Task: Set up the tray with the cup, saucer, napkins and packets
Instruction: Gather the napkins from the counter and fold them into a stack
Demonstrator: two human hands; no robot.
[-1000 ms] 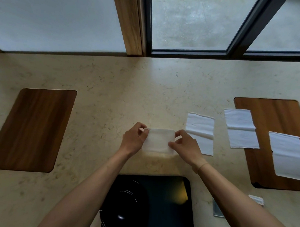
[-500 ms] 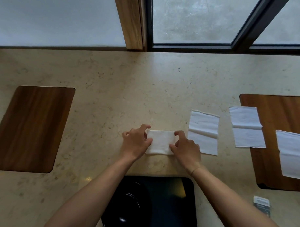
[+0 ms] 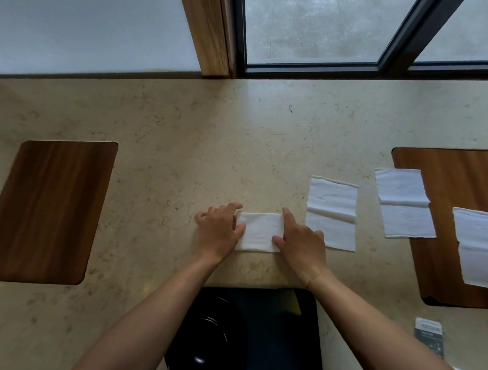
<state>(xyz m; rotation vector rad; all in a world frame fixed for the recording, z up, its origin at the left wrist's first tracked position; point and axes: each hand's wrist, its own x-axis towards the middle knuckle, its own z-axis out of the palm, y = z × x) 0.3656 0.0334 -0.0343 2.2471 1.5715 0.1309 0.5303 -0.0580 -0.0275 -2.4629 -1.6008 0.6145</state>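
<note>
Two hands press the folded napkin (image 3: 259,232) flat on the counter (image 3: 183,144); a second ago they held it raised. Left hand (image 3: 220,231) and right hand (image 3: 302,241) lie on its ends, fingers straight. Right of the fingers lie three open napkins (image 3: 331,212). Forearms partly hide the black tray (image 3: 276,338) and the saucer (image 3: 204,341); packets (image 3: 429,340) are blurred.

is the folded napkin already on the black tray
No, the folded napkin lies on the stone counter beyond the black tray, with the left hand and right hand pressing its ends.
</note>
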